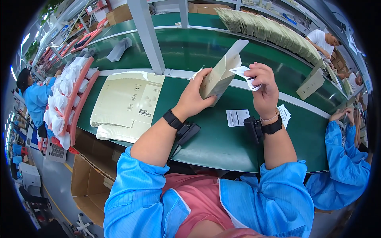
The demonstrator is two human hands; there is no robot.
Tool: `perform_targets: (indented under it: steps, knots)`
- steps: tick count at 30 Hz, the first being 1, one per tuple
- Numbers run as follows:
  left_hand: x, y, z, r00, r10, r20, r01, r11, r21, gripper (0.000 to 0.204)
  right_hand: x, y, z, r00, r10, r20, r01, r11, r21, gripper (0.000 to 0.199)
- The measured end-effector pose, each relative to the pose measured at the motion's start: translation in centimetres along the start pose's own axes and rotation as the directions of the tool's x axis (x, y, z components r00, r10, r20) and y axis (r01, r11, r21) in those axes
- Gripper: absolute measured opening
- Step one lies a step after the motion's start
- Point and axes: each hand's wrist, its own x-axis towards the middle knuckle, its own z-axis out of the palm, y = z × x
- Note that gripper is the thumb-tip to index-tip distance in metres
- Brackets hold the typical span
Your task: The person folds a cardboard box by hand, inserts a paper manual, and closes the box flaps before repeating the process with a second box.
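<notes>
Head view: the left hand (192, 97) clasps an open cream carton (219, 80), probably light and creasable, best held by its sides; the right hand (265, 87) pinches a white card (243, 74).

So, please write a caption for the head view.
Left hand holds an open box, right hand a white card.

Glossy dark-green flat workbench (210, 146) w/ long green surface (190, 45) behind it; thick pale-grey metal post (147, 37) rises btwn. Bright white strip lights (26, 38) shine upper L. Lower L: smooth grey floor (55, 172) w/ thin yellow line (48, 193). Grey metal shelving (291, 19), upper R bkgd.
</notes>
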Motion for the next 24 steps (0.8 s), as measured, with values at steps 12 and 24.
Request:
perform_targets:
  steps: [12,24]
  knots:
    - [0.2,1.1,-0.3,0.997,0.04,0.066,-0.046,0.994,0.095,0.084,0.6,-1.2,-0.2,0.977,-0.127,0.169,0.153,0.977,-0.15,0.029]
    - [0.0,1.7,0.0,0.99,0.144,0.001,-0.143,0.982,0.127,0.088,1.1,-2.4,0.1,0.965,0.17,0.201,-0.074,0.907,-0.415,0.05]
